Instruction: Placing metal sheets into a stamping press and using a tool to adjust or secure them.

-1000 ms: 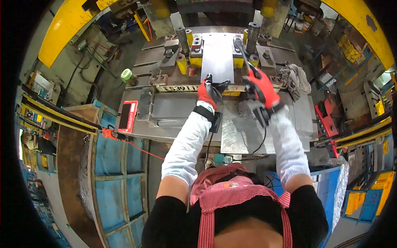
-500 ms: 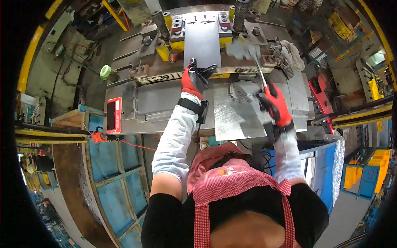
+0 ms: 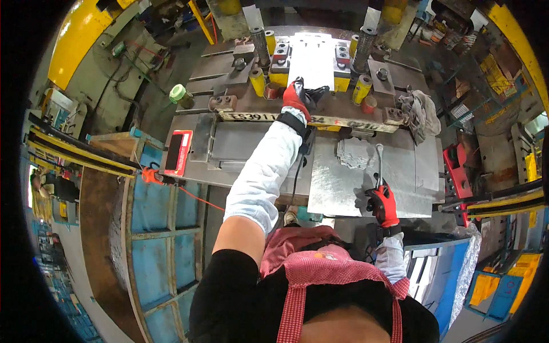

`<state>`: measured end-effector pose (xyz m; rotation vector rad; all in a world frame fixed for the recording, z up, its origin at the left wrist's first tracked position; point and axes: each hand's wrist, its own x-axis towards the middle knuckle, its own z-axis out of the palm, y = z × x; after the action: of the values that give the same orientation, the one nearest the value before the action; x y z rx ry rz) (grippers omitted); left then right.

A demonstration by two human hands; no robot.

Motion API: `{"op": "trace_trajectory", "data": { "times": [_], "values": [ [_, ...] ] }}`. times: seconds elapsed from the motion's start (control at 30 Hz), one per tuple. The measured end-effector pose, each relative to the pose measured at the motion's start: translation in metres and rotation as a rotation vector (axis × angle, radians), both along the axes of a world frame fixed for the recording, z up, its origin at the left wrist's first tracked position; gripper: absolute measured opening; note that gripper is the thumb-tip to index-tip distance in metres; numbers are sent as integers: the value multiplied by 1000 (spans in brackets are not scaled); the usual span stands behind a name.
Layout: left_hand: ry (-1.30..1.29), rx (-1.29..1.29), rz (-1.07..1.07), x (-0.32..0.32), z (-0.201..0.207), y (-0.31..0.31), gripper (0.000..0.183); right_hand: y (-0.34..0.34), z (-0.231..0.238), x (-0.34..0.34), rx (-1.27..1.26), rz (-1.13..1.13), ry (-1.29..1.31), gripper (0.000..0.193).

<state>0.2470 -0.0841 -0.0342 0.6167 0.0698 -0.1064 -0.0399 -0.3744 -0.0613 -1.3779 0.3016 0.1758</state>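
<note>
Head view: a metal work surface [image 3: 217,66] spans the scene, with a broad silver plate [image 3: 337,191] along its near side. At the far centre, a bright metal sheet [image 3: 311,60] lies between yellow blocks [image 3: 279,78]. A grey cloth [image 3: 420,111] rests to its right, well apart. On the silver plate sits a stack of thin grey pieces [image 3: 353,153]. The gloved left hand [image 3: 299,97] is at the sheet's near edge; whether it pinches it, I cannot tell. The right hand [image 3: 384,203] grasps a slim metal tool [image 3: 380,159], its ringed end near the stack.
</note>
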Motion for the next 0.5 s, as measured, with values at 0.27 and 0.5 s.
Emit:
{"op": "trace_trajectory", "data": {
  "times": [0.27, 0.5],
  "values": [
    [177, 380, 125, -144, 67, -1, 46, -68, -78, -13, 188, -194, -82, 26],
    [76, 1787, 390, -297, -77, 64, 46, -64, -62, -14, 418, -208, 20, 23]
  ]
}}
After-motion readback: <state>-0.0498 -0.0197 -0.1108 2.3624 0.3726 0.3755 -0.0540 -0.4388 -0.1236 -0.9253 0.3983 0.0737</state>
